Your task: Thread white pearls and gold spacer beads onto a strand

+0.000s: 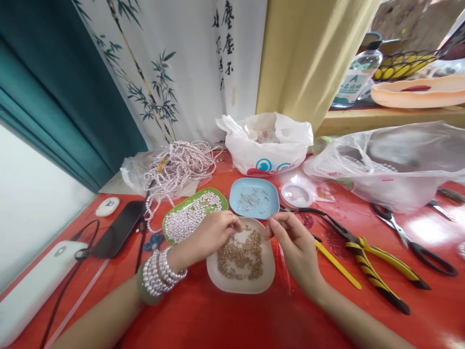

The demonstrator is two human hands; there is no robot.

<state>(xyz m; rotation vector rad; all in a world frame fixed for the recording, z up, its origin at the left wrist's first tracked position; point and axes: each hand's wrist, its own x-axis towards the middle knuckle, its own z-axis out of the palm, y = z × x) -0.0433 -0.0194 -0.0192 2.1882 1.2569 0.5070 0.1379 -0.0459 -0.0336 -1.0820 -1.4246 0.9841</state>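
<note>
My left hand (214, 233) hangs over the upper left of a cream dish (268, 276), its fingers curled and pinched above the gold beads (238, 259). At the dish's upper right edge is my right hand (296, 242), thumb and index finger pressed together. Whatever either pinch holds is too small to make out. Behind my left hand, a green tray (170, 213) carries many pearly beads (194, 216). A light blue dish (254, 183) with small clear and metallic bits stands just beyond the cream one. Pearl strands (163, 274) circle my left wrist.
Pearl strings (181, 167) are heaped at the back left, beside a white plastic bag (269, 150). Yellow-black pliers (366, 261), scissors (414, 242) and a yellow strip-like tool (337, 264) lie right. A phone (118, 230) and white power bank (43, 286) lie left.
</note>
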